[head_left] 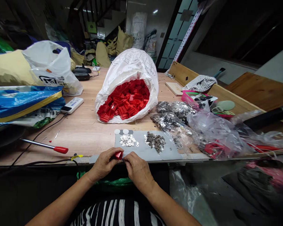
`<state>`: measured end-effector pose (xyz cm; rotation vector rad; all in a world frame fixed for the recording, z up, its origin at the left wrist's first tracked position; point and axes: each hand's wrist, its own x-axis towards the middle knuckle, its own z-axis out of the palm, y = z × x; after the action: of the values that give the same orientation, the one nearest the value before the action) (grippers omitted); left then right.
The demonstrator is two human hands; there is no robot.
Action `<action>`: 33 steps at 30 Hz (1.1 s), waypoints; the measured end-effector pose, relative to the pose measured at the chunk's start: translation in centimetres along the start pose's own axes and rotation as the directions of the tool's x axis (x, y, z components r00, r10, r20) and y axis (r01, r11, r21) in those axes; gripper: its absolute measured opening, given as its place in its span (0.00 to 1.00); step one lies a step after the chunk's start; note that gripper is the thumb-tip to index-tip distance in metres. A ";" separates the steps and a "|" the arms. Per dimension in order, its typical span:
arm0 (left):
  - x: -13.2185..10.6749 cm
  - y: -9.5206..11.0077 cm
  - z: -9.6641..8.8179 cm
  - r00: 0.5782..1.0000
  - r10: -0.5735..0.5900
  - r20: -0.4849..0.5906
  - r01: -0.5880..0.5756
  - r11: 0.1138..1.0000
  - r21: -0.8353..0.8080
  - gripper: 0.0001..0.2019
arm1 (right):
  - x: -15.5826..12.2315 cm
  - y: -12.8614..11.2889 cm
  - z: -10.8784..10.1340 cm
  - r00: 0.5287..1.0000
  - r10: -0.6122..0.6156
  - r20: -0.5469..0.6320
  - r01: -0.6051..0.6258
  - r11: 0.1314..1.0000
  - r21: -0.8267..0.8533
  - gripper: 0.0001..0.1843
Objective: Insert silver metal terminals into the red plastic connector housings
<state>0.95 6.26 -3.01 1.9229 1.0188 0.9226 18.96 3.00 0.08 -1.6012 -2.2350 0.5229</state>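
Observation:
At the table's front edge my left hand [103, 164] is closed on a small red plastic piece [119, 155]. My right hand [139, 169] pinches something small against that piece's right side; the fingers mostly hide it. Just beyond my hands lies a grey mat [139, 147]. On it rest a pile of shiny silver metal bits [127, 140] and, to the right, a pile of darker metal clips [155, 141]. Behind the mat, a white woven sack [134, 59] lies with its mouth towards me, full of similar red plastic pieces [126, 100].
Plastic bags of metal parts [168, 121] and a pink basket [190, 96] crowd the right side. To the left are a red-handled metal rod [60, 149], a white power bank [72, 105] with a cable, and piled bags [25, 100]. A green bag [118, 182] hangs below the edge.

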 end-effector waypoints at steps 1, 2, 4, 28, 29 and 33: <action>0.0 -0.1 0.1 1.000 0.000 -0.010 0.000 1.000 0.001 0.16 | 0.0 -0.3 0.1 1.000 0.015 -0.006 -0.015 1.000 -0.020 0.09; 0.0 -0.2 0.1 1.000 0.000 -0.021 0.000 1.000 0.001 0.16 | 0.0 -0.5 0.3 1.000 0.025 -0.012 -0.025 0.999 -0.028 0.10; -0.1 -0.3 0.2 0.999 -0.007 -0.036 0.007 1.000 -0.003 0.16 | 0.1 -0.6 0.3 0.999 0.028 -0.024 -0.029 0.999 -0.014 0.10; 0.3 -0.2 0.2 0.999 0.025 0.026 -0.024 1.000 -0.009 0.19 | 0.7 0.2 -0.3 0.999 -0.047 0.013 0.047 0.999 -0.021 0.10; 0.3 -0.2 0.2 1.000 0.025 0.019 -0.025 1.000 -0.007 0.19 | 0.6 0.2 -0.2 0.999 -0.039 0.003 0.039 0.999 -0.020 0.10; 0.1 0.2 0.3 1.000 -0.003 -0.020 0.002 0.999 -0.044 0.16 | 0.0 0.2 0.1 0.999 -0.041 -0.024 0.041 0.999 0.015 0.10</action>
<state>1.33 6.21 -2.98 1.8791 1.0050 0.9571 19.06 3.05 -0.11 -1.5422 -2.2358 0.5059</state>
